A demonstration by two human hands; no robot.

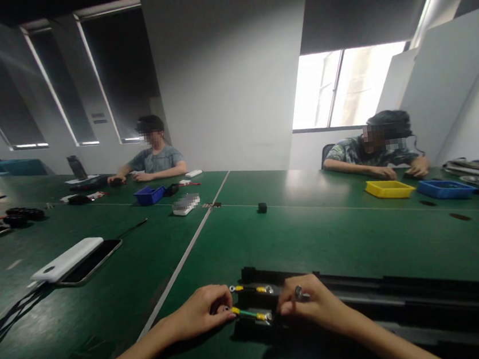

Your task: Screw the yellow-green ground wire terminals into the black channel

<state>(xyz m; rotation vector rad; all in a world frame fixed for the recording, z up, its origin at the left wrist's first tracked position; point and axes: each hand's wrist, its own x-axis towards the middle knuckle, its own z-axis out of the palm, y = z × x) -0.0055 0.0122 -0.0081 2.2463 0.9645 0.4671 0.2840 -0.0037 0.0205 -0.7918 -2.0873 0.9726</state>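
Note:
My left hand (204,309) is closed, its thumb and fingers pinching the left end of a short green wire (248,313) with yellow-sleeved ring terminals. The wire's right terminal lies at a bolt point on a long black metal housing (364,289). A second short wire, a black one (247,289) with the same yellow ends, lies just behind it, near my left fingertips. My right hand (309,301) is closed beside the right terminals, fingertips pointing down. A shiny metal piece (301,293) shows at its fingers. What those fingers grip is hidden.
On the left lie a white power bank (69,259) and a phone (91,264) with cables. A small black cube (262,207) sits ahead. Farther off are blue (149,195) and yellow (390,189) bins, and two people (159,160) (375,152) seated across the green table (213,249).

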